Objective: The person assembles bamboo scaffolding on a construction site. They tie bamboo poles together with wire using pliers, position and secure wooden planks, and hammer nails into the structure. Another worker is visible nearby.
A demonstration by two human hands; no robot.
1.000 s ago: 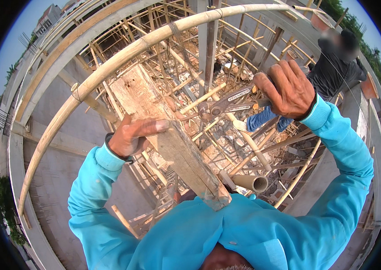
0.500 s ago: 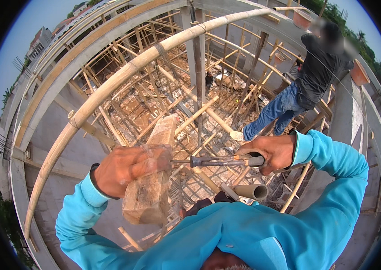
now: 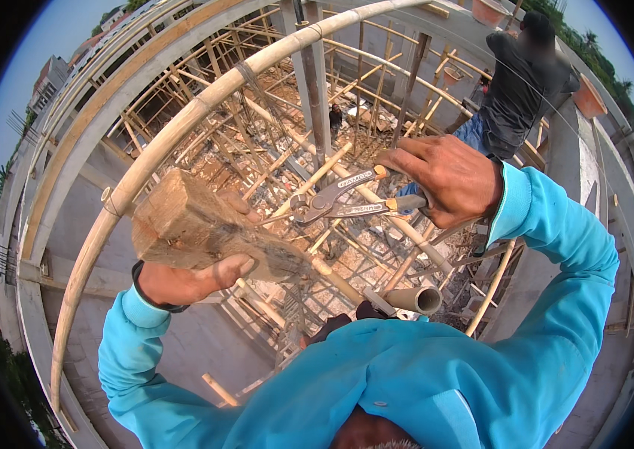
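My left hand [image 3: 190,283] is closed around a thick, rough wooden block [image 3: 201,224], its thumb along the lower edge and most of its fingers hidden. The block is tilted, with its larger end up at the left. My right hand [image 3: 455,179] grips a pair of pincers [image 3: 347,198] with grey and orange handles. The handles are spread apart and the metal jaws point left toward the block. A thin metal piece [image 3: 276,218] runs between the jaws and the block; whether it is a nail or a wire, I cannot tell.
A bent bamboo pole [image 3: 205,105] arcs across in front of me. Below lies a deep drop with bamboo props and rubble. A person [image 3: 515,90] in dark clothes stands at the far right, near an orange-red bucket [image 3: 589,99]. A pipe-like tube end [image 3: 428,301] lies near my chest.
My left hand has turned the block, swinging its larger end up and left. The right hand has risen, and the pincers' handles have spread from nearly together to wide apart.
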